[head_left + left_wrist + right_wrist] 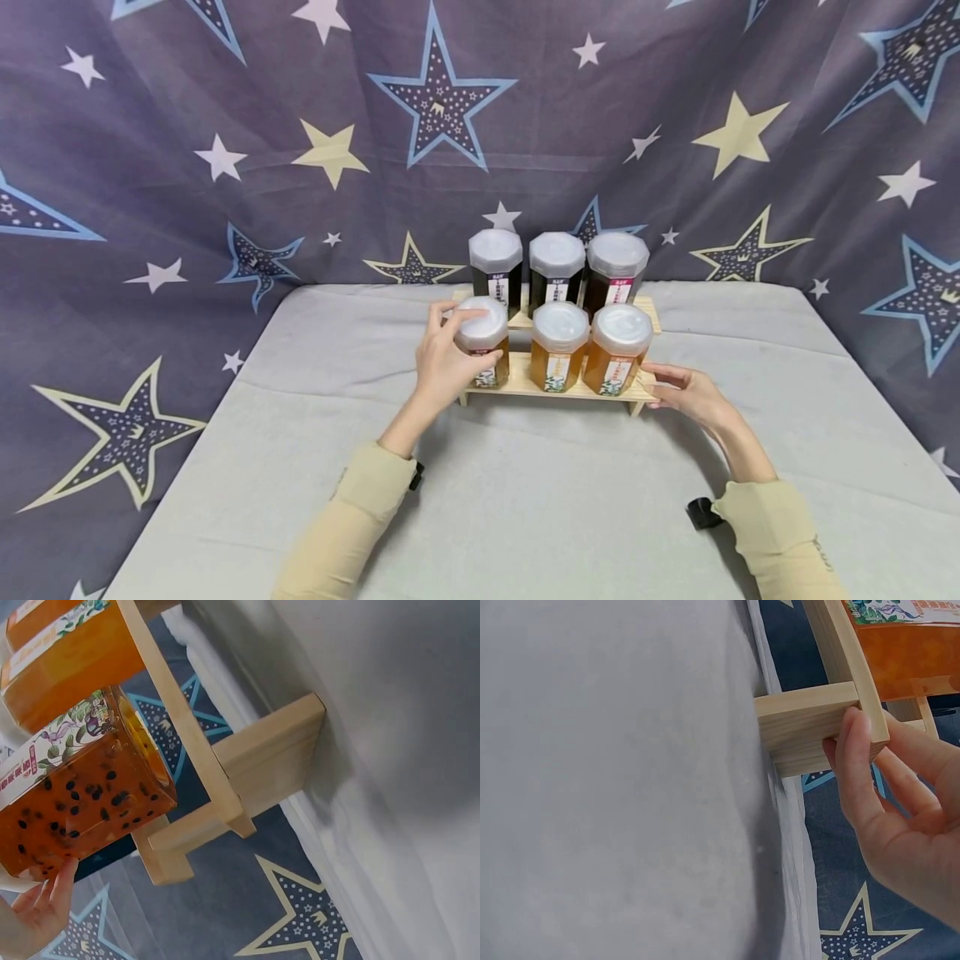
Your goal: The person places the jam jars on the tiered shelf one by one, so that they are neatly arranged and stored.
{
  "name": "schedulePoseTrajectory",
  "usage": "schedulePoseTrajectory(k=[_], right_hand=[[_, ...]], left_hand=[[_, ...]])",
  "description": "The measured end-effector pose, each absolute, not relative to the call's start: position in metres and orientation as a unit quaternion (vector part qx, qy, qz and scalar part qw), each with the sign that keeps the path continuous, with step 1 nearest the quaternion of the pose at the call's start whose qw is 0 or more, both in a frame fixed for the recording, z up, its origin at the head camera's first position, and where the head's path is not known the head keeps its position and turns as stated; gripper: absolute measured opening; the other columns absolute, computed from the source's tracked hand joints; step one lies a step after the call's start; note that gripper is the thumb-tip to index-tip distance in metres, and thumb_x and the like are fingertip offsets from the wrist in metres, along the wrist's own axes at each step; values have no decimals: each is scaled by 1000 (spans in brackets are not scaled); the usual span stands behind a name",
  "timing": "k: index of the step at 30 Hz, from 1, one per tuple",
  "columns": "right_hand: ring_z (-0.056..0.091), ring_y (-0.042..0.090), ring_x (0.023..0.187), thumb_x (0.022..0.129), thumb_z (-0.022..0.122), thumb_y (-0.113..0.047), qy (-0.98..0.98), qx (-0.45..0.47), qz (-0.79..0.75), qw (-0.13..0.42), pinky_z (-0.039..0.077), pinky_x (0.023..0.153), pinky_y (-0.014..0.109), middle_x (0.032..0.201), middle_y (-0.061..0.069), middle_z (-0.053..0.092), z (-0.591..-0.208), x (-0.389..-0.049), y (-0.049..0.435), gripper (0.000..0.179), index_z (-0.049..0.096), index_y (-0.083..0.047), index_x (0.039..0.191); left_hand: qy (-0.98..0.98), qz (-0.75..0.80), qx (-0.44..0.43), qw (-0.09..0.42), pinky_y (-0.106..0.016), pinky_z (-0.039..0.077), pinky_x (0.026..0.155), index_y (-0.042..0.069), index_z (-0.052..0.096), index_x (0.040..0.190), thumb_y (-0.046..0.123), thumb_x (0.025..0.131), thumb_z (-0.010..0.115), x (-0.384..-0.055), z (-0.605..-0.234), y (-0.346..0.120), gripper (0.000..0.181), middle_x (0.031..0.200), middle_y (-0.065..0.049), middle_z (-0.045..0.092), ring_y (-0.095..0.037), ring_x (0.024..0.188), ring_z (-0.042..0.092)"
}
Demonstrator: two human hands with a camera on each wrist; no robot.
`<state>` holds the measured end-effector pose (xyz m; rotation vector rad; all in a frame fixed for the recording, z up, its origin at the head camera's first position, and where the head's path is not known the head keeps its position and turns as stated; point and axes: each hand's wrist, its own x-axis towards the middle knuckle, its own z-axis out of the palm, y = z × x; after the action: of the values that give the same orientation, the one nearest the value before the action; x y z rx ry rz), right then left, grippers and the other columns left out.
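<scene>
My left hand grips a lidded jar at the front left of a two-tier wooden rack. Its thumb lies on the jar's front, and fingers reach over the lid. Dark seeds float in this jar's orange contents in the left wrist view, where a gap shows between its base and the shelf edge. With thumb and fingers, my right hand pinches the right end of the lower shelf. Beside the held jar stand two amber jars, a middle one and a right one.
Three dark jars with whitish lids, left, middle and right, stand on the upper tier. A pale grey cloth covers the table. Behind it hangs a star-patterned curtain.
</scene>
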<state>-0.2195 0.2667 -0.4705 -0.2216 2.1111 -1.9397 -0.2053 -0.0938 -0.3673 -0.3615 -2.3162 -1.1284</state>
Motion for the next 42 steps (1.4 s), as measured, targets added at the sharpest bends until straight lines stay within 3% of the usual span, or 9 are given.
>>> schedulePoseTrajectory(k=[4,9,17,25,34,42], right_hand=[[62,11,78,82,59,-5,744,-68,-652,127,50,75,33,105,-3,57,-454,-210,258,54,34,18,124],[62,10,78,83,57,-2,750,-60,-646,128,49,75,33,108,1,57,-451,-210,257,52,34,18,125],[62,10,78,83,57,-4,758,-60,-637,126,50,75,33,120,21,50,-452,-210,257,53,34,16,126],[62,10,78,83,58,-4,752,-64,-643,126,49,75,33,112,5,56,-452,-210,257,54,34,16,126],[62,10,78,83,58,-4,754,-63,-642,125,49,75,34,113,7,55,-452,-211,257,54,34,17,126],[62,10,78,82,59,-5,757,-58,-638,126,49,75,33,120,17,51,-452,-211,257,54,34,16,126]], left_hand=[[-858,-421,-137,259,-42,43,72,16,61,101,16,53,81,-206,-369,-89,52,118,-9,44,-29,96,54],[-856,-424,-147,257,-43,44,73,16,61,101,15,53,82,-207,-370,-85,52,117,-8,44,-29,97,53],[-863,-417,-145,245,-41,41,70,18,61,101,17,55,81,-208,-373,-81,51,116,-5,44,-27,96,52],[-865,-414,-146,244,-40,39,70,18,61,101,17,55,82,-210,-375,-78,50,117,-6,44,-28,96,52],[-868,-409,-144,240,-41,39,71,19,61,101,17,56,81,-215,-382,-78,50,117,-5,44,-28,96,52],[-870,-413,-142,228,-43,37,73,18,60,101,18,55,81,-216,-382,-78,50,119,-5,43,-29,98,51]])
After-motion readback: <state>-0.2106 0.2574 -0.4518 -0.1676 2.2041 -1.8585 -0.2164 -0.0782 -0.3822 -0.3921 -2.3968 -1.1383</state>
